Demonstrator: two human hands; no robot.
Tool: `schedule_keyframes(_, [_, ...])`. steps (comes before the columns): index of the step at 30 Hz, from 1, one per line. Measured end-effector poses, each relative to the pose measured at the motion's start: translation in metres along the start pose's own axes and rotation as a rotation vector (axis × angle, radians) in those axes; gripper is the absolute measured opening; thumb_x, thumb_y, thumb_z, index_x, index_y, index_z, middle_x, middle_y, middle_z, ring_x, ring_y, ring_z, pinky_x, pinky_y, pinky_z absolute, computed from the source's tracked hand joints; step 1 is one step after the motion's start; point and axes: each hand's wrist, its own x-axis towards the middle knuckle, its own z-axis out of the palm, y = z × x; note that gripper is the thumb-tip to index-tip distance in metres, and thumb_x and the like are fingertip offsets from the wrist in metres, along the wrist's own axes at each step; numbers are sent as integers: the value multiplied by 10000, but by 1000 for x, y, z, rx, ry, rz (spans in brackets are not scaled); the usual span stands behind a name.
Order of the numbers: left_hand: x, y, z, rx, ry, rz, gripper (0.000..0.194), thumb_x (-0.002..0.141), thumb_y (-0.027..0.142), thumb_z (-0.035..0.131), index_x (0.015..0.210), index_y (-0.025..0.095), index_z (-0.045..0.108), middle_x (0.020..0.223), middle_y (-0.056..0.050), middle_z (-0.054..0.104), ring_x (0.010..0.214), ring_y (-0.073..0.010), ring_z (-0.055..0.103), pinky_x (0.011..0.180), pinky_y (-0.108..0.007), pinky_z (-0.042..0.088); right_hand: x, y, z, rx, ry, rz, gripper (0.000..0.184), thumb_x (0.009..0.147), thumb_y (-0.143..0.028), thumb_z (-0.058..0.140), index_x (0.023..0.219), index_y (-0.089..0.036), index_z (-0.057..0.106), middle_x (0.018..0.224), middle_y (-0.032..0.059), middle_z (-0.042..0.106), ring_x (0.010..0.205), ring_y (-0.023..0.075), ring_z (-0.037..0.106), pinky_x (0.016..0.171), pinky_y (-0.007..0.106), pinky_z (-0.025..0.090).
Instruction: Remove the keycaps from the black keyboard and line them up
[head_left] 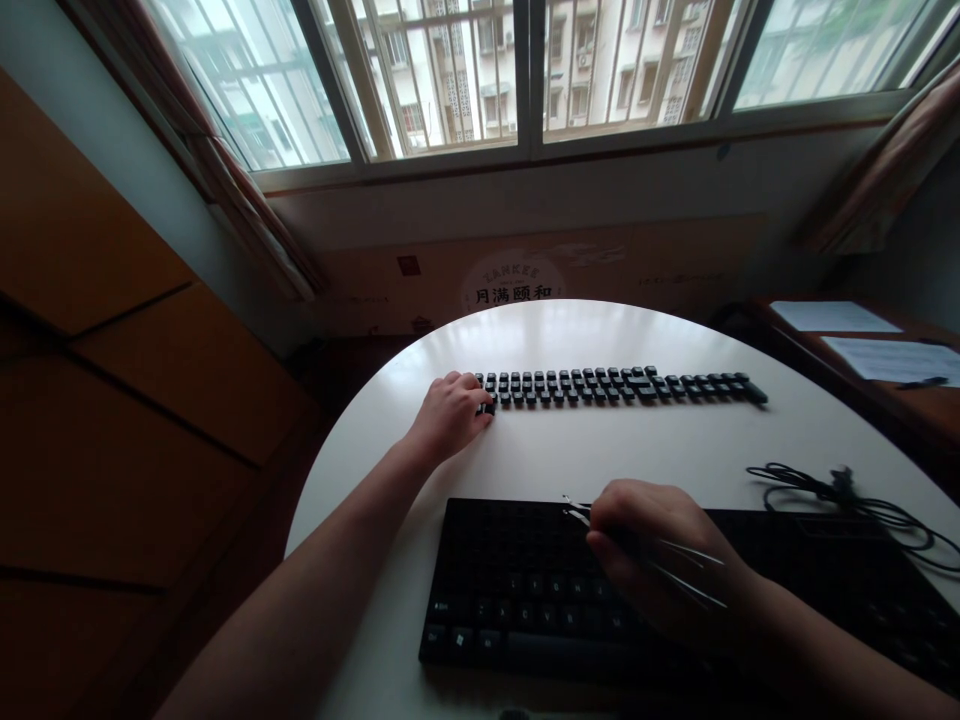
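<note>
My left hand (pixel 448 418) reaches over the table to the left end of two rows of loose black keycaps (pixel 600 385). Its thumb and fingers close round a keycap (pixel 490 408) at that end, mostly covered by the fingertips. My right hand (pixel 660 550) is wrapped round a wire keycap puller (pixel 577 512), whose thin metal prongs stick out on both sides of the fist. Below it lies a black keyboard (pixel 555 645), with lettered keys in its lower rows. The upper rows of the keyboard look dark, with no letters I can make out.
The round white table (pixel 360 480) carries everything. A coiled black cable (pixel 847 495) lies at the right. Beyond stands a brown side table (pixel 795 330) with paper sheets (pixel 892 360) and a pen (pixel 922 383). A cardboard box (pixel 600 260) is under the window.
</note>
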Motion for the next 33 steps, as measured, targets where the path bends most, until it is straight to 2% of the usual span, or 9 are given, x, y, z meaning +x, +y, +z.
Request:
schedule_keyframes(13, [-1, 0, -4, -28, 31, 18, 187, 818, 276, 708, 993, 219, 741, 1073, -76, 690, 980, -280, 604, 830, -425, 483, 1, -1, -2, 0, 0, 12, 99, 914, -130, 549, 849, -199, 519, 655, -30, 552, 541, 91, 483, 519, 223, 379])
schedule_keyframes(17, [-2, -2, -14, -50, 131, 11, 152, 845, 277, 693, 976, 206, 724, 1006, -71, 684, 931, -261, 603, 823, -412, 478, 0, 0, -1, 41, 32, 54, 81, 925, -135, 539, 893, -207, 519, 675, -30, 558, 543, 94, 499, 524, 224, 409])
schedule_keyframes(20, [-2, -3, -23, -70, 258, -20, 132, 907, 285, 615, 898, 181, 696, 916, -66, 671, 865, -233, 599, 802, -379, 469, -3, 4, 0, 62, 41, 105, 56, 943, -161, 531, 959, -212, 519, 725, -16, 589, 555, 103, 521, 527, 229, 435])
schedule_keyframes(23, [-3, -2, -33, -91, 394, -70, 276, 964, 310, 506, 753, 179, 627, 790, -49, 628, 757, -196, 571, 698, -321, 440, -4, 6, 0, 61, 19, 159, 66, 957, -191, 531, 1017, -215, 516, 767, -2, 619, 574, 115, 550, 532, 238, 451])
schedule_keyframes(25, [-4, 2, -39, -107, 422, -86, 375, 982, 333, 456, 653, 186, 558, 695, -25, 567, 646, -163, 515, 593, -290, 375, -4, 6, -1, 73, -2, 180, 71, 968, -219, 531, 1039, -218, 523, 809, 12, 643, 609, 124, 580, 552, 244, 464])
schedule_keyframes(28, [-4, 18, -47, -161, 333, -30, 446, 986, 346, 433, 576, 182, 495, 615, 4, 492, 535, -124, 418, 527, -273, 291, -2, 3, -4, 127, -51, 196, 62, 981, -275, 534, 1011, -222, 549, 835, 19, 648, 663, 137, 600, 590, 252, 472])
schedule_keyframes(33, [-5, 61, -50, -250, -65, 269, 445, 980, 356, 458, 584, 163, 521, 650, 2, 545, 530, -107, 433, 514, -256, 272, -5, -4, -4, 321, -177, 328, 181, 1014, -391, 467, 961, -227, 523, 725, -15, 551, 621, 132, 519, 575, 252, 432])
